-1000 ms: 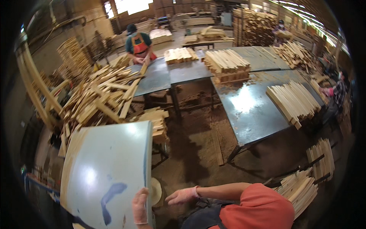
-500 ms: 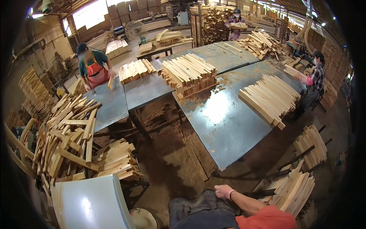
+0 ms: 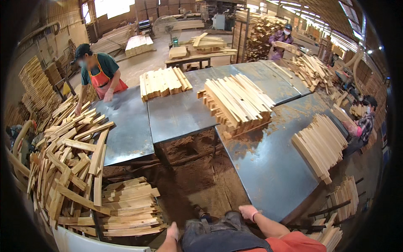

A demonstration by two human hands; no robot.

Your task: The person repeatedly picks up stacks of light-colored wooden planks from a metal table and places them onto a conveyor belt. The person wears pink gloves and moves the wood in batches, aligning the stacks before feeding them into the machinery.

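My left hand (image 3: 172, 231), pale-gloved, hangs low beside my left thigh, near the stack of sawn wood strips (image 3: 135, 206). Its fingers are mostly hidden. My right hand (image 3: 249, 212), in a pale pinkish glove, is held in front of my right hip with its fingers drawn together; no object shows in it. The closest thing to it is the front edge of the large metal-topped table (image 3: 268, 176). On that table lie a row of wood strips (image 3: 321, 145) at the right and a taller stack of strips (image 3: 239, 101) farther back.
A loose heap of wood pieces (image 3: 71, 168) spreads at my left, by a white curved panel (image 3: 84, 241). A co-worker in a red apron (image 3: 103, 75) reaches into it. Two masked co-workers hold wood at the right and far back. Sawdust (image 3: 189, 155) covers the floor between the tables.
My view has shifted toward the tables and left wood stack. My left hand has come into sight. The aproned co-worker now leans over the heap, one hand on it.
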